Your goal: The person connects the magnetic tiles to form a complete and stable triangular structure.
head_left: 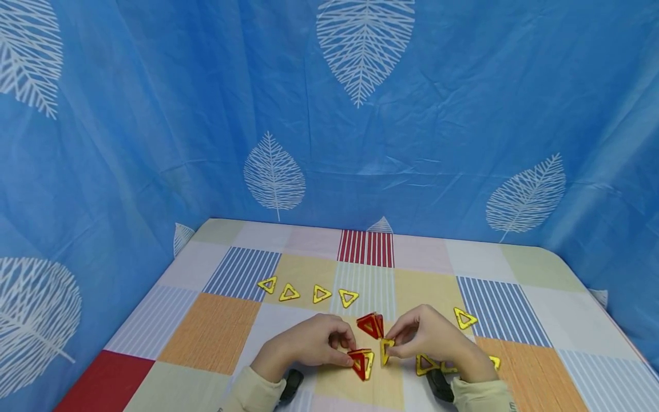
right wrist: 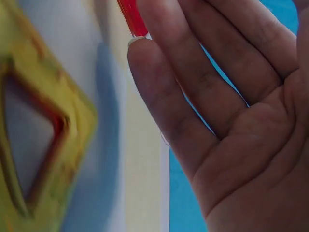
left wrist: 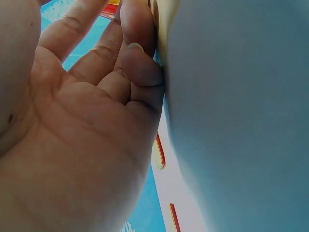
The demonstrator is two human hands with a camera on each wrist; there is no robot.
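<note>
**Joining small magnetic triangles at the near table edge**

Left hand (head_left: 311,343) pinches a small upright cluster of red and yellow plastic triangle frames (head_left: 361,363) by its fingertips. Right hand (head_left: 429,337) pinches a single yellow triangle frame (head_left: 385,350) just at 3 o'clock of that cluster; the two pieces are close, whether touching I cannot tell. Both hands are closed on their pieces, wrists resting low on the patchwork checked tablecloth (head_left: 216,326).

A second red triangle assembly (head_left: 372,324) stands at 12 o'clock of the held cluster, between the two hands, ungripped.

Spare flat yellow triangles: a row of four (head_left: 308,292) at 11 o'clock, well apart from the hands; one loose yellow triangle (head_left: 464,318) at 2 o'clock of the right hand; a few more (head_left: 426,364) under and beside the right wrist. Blue leaf-print cloth (head_left: 360,114) backs the table.

Judgement on doing the join well: steady the cluster with the left hand so it does not topple, bring the single frame in edge to edge, matched along its full length, and loosen the pinch only once it seats. Keep sleeves off the standing red assembly.
</note>
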